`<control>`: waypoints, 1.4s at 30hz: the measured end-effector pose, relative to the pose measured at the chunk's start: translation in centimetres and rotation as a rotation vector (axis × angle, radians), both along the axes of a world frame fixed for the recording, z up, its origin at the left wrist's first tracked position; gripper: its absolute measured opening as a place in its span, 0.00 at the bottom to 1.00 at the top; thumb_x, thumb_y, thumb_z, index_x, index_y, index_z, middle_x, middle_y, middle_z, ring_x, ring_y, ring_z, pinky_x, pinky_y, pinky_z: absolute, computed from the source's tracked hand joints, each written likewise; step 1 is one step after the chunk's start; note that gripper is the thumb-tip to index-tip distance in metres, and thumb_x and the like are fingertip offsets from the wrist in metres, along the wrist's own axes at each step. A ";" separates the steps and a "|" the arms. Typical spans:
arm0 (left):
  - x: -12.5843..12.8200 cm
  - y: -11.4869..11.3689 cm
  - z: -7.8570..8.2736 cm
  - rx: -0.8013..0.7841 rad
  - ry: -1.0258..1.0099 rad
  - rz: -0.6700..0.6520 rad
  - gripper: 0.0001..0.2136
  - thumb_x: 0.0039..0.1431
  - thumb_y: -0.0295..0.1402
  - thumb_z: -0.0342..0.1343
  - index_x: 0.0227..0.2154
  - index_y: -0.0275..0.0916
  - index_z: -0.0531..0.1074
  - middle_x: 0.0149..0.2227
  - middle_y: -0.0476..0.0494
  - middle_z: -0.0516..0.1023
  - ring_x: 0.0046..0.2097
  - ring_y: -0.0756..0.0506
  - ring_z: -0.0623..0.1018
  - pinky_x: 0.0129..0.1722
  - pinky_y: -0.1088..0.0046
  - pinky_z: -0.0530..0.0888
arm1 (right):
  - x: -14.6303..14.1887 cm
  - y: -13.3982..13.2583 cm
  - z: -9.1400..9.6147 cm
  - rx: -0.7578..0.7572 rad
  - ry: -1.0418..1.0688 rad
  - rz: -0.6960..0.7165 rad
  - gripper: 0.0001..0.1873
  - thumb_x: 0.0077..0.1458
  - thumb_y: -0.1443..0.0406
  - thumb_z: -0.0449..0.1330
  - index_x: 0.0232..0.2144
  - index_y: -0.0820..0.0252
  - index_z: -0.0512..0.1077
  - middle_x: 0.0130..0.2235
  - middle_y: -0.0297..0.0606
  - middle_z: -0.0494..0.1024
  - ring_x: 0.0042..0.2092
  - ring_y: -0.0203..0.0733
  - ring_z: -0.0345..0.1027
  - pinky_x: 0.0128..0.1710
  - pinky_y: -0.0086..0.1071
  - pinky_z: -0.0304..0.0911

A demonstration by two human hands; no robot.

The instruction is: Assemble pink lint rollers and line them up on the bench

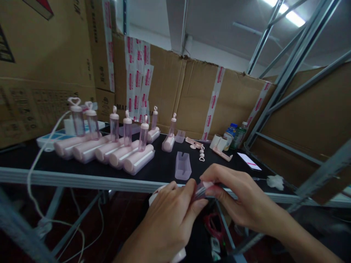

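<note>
My left hand and my right hand meet just below the front edge of the black worktable. Both are closed on a small clear pink tube, which shows only between the fingertips. A white piece peeks out behind my left hand. Right above my hands a translucent pink holder stands on the table. A row of several finished pink units, each a roll-shaped base with an upright capped tube, lies at the left.
Taped cardboard boxes wall the table's back and left. Loose pink parts, small bottles, a phone and a white tuft lie at the right. A white cable hangs off the left edge. Metal frame bars rise on the right.
</note>
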State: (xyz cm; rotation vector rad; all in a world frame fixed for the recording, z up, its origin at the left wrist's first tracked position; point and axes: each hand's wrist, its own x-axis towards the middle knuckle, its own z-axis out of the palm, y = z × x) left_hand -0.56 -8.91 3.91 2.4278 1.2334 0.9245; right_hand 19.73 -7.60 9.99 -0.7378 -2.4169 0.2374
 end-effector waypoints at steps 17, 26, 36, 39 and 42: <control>-1.2 1.6 0.8 0.048 -0.320 -0.090 0.14 0.74 0.43 0.47 0.52 0.42 0.69 0.52 0.41 0.76 0.55 0.41 0.74 0.56 0.62 0.70 | -2.1 1.0 -1.7 -0.340 0.458 0.061 0.11 0.68 0.56 0.61 0.45 0.58 0.71 0.41 0.39 0.73 0.39 0.39 0.69 0.36 0.29 0.69; -3.0 7.6 -3.3 0.155 -0.396 0.185 0.22 0.72 0.36 0.49 0.65 0.37 0.61 0.64 0.35 0.68 0.66 0.41 0.68 0.67 0.57 0.64 | -0.6 11.7 2.3 -0.064 0.529 -0.125 0.14 0.68 0.53 0.56 0.39 0.56 0.64 0.33 0.36 0.74 0.28 0.38 0.69 0.26 0.30 0.65; -2.1 9.4 -6.2 0.101 -0.097 0.224 0.25 0.71 0.37 0.50 0.67 0.36 0.62 0.64 0.31 0.71 0.64 0.36 0.73 0.64 0.52 0.69 | -1.5 16.1 0.4 -0.017 0.319 -0.188 0.10 0.68 0.56 0.53 0.37 0.56 0.63 0.28 0.32 0.74 0.26 0.38 0.69 0.29 0.31 0.62; -2.1 9.4 -6.3 0.127 -0.061 0.232 0.24 0.71 0.36 0.49 0.67 0.36 0.63 0.62 0.32 0.73 0.62 0.36 0.74 0.62 0.53 0.70 | -1.5 16.0 0.9 -0.015 0.290 -0.185 0.11 0.68 0.57 0.53 0.36 0.56 0.63 0.28 0.33 0.75 0.26 0.38 0.69 0.30 0.31 0.61; -2.0 9.4 -6.1 0.128 -0.013 0.237 0.22 0.71 0.35 0.49 0.66 0.37 0.65 0.60 0.34 0.75 0.60 0.37 0.76 0.60 0.55 0.71 | -1.3 16.0 1.3 -0.015 0.299 -0.186 0.11 0.68 0.56 0.53 0.36 0.56 0.63 0.28 0.33 0.74 0.27 0.39 0.69 0.30 0.30 0.61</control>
